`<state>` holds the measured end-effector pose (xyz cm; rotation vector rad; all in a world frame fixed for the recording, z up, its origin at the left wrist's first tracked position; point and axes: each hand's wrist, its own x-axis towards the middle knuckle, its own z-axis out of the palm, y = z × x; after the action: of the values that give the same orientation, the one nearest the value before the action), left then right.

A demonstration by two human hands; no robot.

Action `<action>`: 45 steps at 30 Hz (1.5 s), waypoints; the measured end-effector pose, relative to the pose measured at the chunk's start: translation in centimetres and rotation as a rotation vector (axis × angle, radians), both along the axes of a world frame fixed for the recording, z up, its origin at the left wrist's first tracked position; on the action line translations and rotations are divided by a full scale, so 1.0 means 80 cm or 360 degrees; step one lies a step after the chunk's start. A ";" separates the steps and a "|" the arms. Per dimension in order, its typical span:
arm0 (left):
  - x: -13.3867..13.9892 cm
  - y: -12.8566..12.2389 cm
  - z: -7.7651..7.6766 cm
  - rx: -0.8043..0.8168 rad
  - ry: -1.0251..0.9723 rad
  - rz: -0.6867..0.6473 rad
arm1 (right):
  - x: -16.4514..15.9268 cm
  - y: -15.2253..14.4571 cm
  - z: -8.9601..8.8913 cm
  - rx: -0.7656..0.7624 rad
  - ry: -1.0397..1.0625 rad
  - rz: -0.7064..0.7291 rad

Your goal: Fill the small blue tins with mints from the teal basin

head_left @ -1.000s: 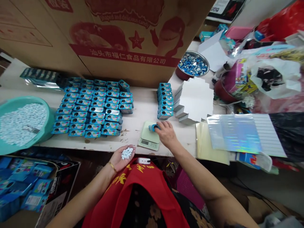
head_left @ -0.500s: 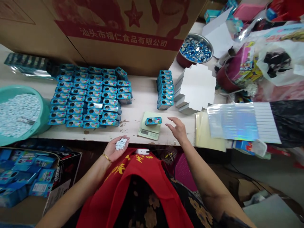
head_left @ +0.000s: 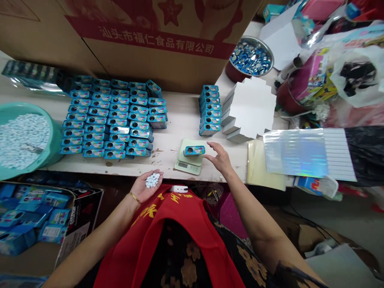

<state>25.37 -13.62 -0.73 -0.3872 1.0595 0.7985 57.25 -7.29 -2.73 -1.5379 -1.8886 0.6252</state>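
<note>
My left hand (head_left: 142, 187) is cupped palm up near the table's front edge, holding a small heap of pale blue and white candies (head_left: 153, 180). A small blue tin (head_left: 194, 150) stands on the pale green digital scale (head_left: 187, 167), dark round hole in its top. Just right of this tin is my right hand (head_left: 220, 159), thumb and fingers curved apart with nothing between them. Rows of similar blue tins (head_left: 117, 122) fill the table's left half. A shorter column of tins (head_left: 210, 112) stands behind and right of the scale.
A teal basin (head_left: 54, 150) of candies sits at the left. Behind stands a large cardboard box (head_left: 144, 66). A metal bowl (head_left: 271, 60) holds blue and silver lids. White folded cartons (head_left: 250, 108) and shiny film sheets (head_left: 295, 154) lie right. Blue packs (head_left: 33, 216) fill a box below left.
My right hand has moved left, closer to the tin on the scale. My left hand stays in place with the candies. The view has shifted slightly.
</note>
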 end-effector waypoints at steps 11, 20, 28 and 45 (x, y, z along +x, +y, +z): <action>0.009 0.014 0.005 -0.0006 -0.0057 -0.0033 | -0.018 0.015 -0.001 -0.0179 -0.0038 0.0144; 0.027 0.026 0.001 0.0114 -0.0189 -0.0131 | -0.094 -0.022 0.059 -0.0049 -0.0123 0.0371; 0.072 0.051 0.004 0.0169 -0.0211 -0.0149 | -0.161 -0.035 0.062 -0.0248 -0.0608 0.0659; 0.104 0.080 0.015 0.0272 -0.0195 -0.0125 | -0.108 0.005 0.054 -0.0186 -0.0078 0.0437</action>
<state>33.67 -7.25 0.46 -0.2447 0.8801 0.7787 48.58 -6.92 1.59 -1.3849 -2.1547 0.8387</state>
